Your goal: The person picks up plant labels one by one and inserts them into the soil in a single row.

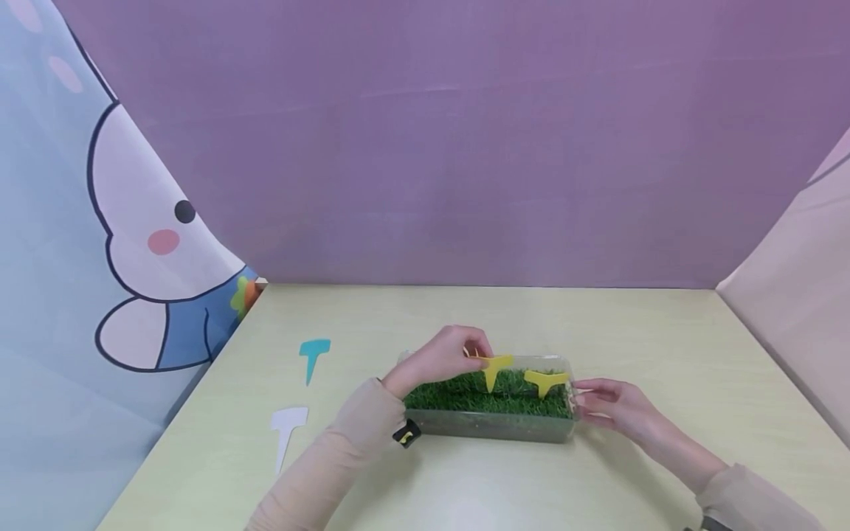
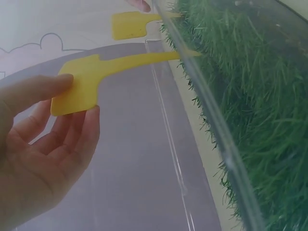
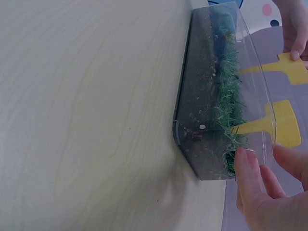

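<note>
My left hand (image 1: 443, 363) is over the far part of a clear plastic planter box (image 1: 488, 426) with green grass (image 1: 451, 398) in it. Between thumb and fingers it pinches the broad head of a yellow plant label (image 2: 79, 84), whose pointed stem reaches down to the grass. A second yellow plant label (image 3: 285, 122) stands upright near the box's right end. There my right hand (image 1: 620, 409) touches the end wall with extended fingers, its thumb (image 3: 291, 161) apart from them by the rim.
Left of the box, a teal plant label (image 1: 313, 355) and a white plant label (image 1: 288, 424) lie flat on the pale wooden table (image 1: 637, 317). A purple cloth (image 1: 465, 147) hangs behind, and a cartoon-printed cloth (image 1: 53, 295) borders the left side.
</note>
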`<action>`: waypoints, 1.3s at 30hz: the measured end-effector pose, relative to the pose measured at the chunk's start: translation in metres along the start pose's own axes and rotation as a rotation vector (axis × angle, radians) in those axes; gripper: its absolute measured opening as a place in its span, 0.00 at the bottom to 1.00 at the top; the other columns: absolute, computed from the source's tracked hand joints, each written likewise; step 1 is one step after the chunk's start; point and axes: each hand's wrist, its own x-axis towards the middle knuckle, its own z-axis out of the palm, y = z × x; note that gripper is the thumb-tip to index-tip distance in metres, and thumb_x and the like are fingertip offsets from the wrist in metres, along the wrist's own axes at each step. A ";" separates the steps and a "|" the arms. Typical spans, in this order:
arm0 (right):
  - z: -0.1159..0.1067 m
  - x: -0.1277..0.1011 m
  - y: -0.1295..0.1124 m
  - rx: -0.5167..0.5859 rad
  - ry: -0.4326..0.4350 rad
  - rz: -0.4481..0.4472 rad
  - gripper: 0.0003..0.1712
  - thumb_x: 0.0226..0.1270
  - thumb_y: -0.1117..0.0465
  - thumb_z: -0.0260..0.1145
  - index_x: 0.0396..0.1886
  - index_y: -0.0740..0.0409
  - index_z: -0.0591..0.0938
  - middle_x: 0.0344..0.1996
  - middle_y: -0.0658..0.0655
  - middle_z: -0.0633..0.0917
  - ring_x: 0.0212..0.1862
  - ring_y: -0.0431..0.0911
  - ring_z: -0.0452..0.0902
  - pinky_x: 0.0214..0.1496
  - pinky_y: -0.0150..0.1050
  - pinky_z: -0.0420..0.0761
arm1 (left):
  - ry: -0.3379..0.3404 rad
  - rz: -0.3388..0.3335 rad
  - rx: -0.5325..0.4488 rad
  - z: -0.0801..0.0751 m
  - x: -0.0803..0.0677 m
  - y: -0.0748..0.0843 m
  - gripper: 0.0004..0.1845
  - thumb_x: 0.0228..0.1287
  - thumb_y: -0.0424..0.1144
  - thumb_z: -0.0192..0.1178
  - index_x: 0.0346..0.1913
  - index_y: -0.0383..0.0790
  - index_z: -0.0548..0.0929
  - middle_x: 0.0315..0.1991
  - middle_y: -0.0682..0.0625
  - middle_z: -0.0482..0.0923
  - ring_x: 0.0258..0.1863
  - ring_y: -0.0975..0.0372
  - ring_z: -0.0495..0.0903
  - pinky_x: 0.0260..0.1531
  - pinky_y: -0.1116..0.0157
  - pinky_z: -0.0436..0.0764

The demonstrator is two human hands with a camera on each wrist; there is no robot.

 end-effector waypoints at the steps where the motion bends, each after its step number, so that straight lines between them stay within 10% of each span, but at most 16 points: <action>1: 0.000 0.000 0.000 0.000 -0.002 -0.002 0.30 0.57 0.67 0.60 0.55 0.79 0.62 0.40 0.59 0.81 0.39 0.41 0.78 0.46 0.36 0.76 | -0.001 -0.002 0.002 0.001 0.000 0.000 0.03 0.56 0.29 0.58 0.33 0.40 0.79 0.31 0.52 0.77 0.29 0.67 0.74 0.30 0.73 0.74; 39: 0.000 -0.001 -0.001 -0.007 -0.030 -0.019 0.31 0.57 0.66 0.60 0.55 0.80 0.61 0.41 0.60 0.80 0.39 0.40 0.78 0.45 0.36 0.76 | -0.057 0.002 0.122 0.016 0.007 -0.003 0.03 0.57 0.31 0.57 0.31 0.42 0.78 0.32 0.53 0.77 0.29 0.69 0.73 0.29 0.76 0.73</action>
